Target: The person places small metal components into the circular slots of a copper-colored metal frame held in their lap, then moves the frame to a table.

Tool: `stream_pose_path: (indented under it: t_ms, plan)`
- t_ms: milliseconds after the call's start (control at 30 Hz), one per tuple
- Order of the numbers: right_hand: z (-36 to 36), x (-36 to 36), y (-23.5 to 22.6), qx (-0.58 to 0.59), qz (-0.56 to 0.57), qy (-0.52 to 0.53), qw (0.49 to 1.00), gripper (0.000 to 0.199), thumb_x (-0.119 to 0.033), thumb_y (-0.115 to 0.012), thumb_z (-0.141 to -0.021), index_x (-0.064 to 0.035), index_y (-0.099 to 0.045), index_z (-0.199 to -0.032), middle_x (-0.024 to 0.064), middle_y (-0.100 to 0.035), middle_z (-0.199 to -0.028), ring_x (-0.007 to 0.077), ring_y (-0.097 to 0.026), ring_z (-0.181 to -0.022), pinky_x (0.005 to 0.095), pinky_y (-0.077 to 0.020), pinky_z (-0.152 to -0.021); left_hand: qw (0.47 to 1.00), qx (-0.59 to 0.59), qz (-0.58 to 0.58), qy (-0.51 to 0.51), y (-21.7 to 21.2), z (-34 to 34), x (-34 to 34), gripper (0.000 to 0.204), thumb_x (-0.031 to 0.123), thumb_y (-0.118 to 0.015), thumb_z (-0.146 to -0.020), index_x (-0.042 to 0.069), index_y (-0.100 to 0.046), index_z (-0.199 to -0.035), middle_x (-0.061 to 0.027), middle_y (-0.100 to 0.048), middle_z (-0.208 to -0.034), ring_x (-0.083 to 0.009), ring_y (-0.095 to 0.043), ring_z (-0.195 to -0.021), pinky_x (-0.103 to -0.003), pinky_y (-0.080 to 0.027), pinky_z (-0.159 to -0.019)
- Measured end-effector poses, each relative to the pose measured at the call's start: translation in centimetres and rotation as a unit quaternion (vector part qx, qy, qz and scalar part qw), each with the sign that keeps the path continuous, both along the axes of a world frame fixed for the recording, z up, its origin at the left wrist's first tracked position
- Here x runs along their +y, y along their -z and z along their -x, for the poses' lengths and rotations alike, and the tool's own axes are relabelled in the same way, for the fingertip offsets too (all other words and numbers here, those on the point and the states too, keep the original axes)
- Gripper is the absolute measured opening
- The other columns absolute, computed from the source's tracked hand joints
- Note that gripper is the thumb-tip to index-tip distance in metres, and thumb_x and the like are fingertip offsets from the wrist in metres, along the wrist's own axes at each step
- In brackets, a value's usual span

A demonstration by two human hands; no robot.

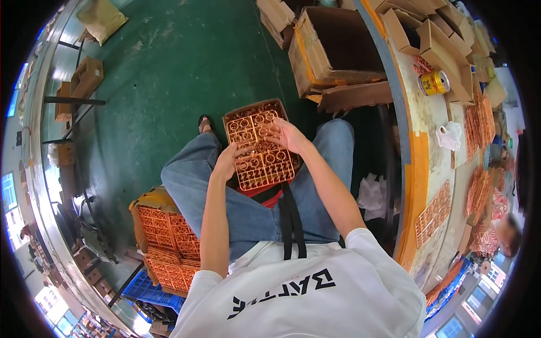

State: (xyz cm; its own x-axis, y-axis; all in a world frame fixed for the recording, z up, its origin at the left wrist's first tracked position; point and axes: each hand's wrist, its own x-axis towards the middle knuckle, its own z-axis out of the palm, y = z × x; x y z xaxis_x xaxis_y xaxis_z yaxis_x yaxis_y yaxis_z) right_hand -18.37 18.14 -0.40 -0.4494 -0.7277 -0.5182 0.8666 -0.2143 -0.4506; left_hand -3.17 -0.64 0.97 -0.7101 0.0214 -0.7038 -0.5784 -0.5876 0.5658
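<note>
An orange plastic sprue [260, 173], a flat lattice with rings and rows of small parts, lies tilted over my lap. My left hand [227, 161] grips its left edge, fingers reaching over the face. My right hand [289, 137] rests over its upper right part, fingers spread and touching the lattice. Under the sprue, between my knees, stands a cardboard box [230, 111] with small orange-brown pieces showing at its far end. What lies beneath my fingertips is too small to tell.
Left of my leg, a carton [138, 217] holds stacked orange sprues [169, 234] above a blue crate [147, 290]. A large cardboard box [327, 70] stands ahead right. The workbench [414, 121] at right bears more sprues [433, 214], a yellow can [433, 83] and cartons. Another person [493, 234] sits beyond it.
</note>
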Motion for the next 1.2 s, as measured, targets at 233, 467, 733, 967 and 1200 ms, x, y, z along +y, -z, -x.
stream_pose_path:
  t_ms: [233, 467, 733, 967, 1200]
  plan:
    - [1.0, 0.1, 0.4, 0.078, -0.135, -0.129, 0.979, 0.015, -0.013, -0.061, -0.085, -0.0026, -0.058, -0.096, 0.0062, -0.061, -0.087, 0.0139, -0.063, -0.073, 0.0247, -0.0548, -0.062, 0.998, -0.008, -0.014, -0.065, -2.0, 0.0, 0.8, 0.045, 0.031, -0.059, -0.086, 0.001, -0.048, -0.118, -0.0098, -0.060, -0.108, -0.0183, -0.060, -0.091, -0.031, -0.050, -0.076]
    - [-0.9, 0.0, 0.9, 0.163, -0.174, -0.103, 0.966, 0.010, -0.004, -0.062, -0.081, 0.0033, -0.058, -0.086, 0.0113, -0.061, -0.086, 0.0166, -0.064, -0.075, 0.0249, -0.0557, -0.060, 0.983, -0.003, 0.167, -0.075, -0.1, 2.0, 2.1, 0.021, 0.011, -0.069, -0.078, 0.002, -0.060, -0.096, -0.0034, -0.061, -0.079, -0.0124, -0.060, -0.066, -0.021, -0.044, -0.050]
    - [-1.7, 0.6, 0.8, 0.117, -0.229, -0.046, 0.965, 0.016, -0.014, -0.065, -0.081, -0.0013, -0.057, -0.086, 0.0056, -0.059, -0.076, 0.0137, -0.061, -0.065, 0.0263, -0.0523, -0.059, 0.981, -0.103, 0.159, -0.048, 1.9, 4.0, 1.9, 0.016, 0.004, -0.064, -0.076, 0.003, -0.055, -0.089, -0.0060, -0.057, -0.075, -0.0131, -0.055, -0.053, -0.023, -0.037, -0.041]
    - [-1.5, 1.2, 0.4, 0.121, -0.185, -0.042, 0.974, 0.020, -0.013, -0.061, -0.084, 0.0020, -0.060, -0.098, 0.0096, -0.064, -0.085, 0.0168, -0.064, -0.074, 0.0274, -0.0559, -0.062, 0.934, -0.006, 0.338, -0.114, -0.4, 4.4, 4.8, 0.038, 0.018, -0.074, -0.072, 0.000, -0.053, -0.098, -0.0100, -0.061, -0.084, -0.0144, -0.059, -0.064, -0.027, -0.051, -0.055]
    - [-2.2, 0.5, 0.6, 0.102, -0.230, -0.065, 0.966, 0.030, 0.011, -0.040, -0.081, 0.0053, -0.061, -0.102, 0.0139, -0.064, -0.089, 0.0204, -0.065, -0.080, 0.0264, -0.0576, -0.064, 0.990, -0.055, 0.129, -0.033, 2.4, 3.5, 1.6, 0.018, 0.000, -0.058, -0.081, 0.001, -0.062, -0.098, -0.0073, -0.065, -0.084, -0.0131, -0.063, -0.068, -0.023, -0.050, -0.052]
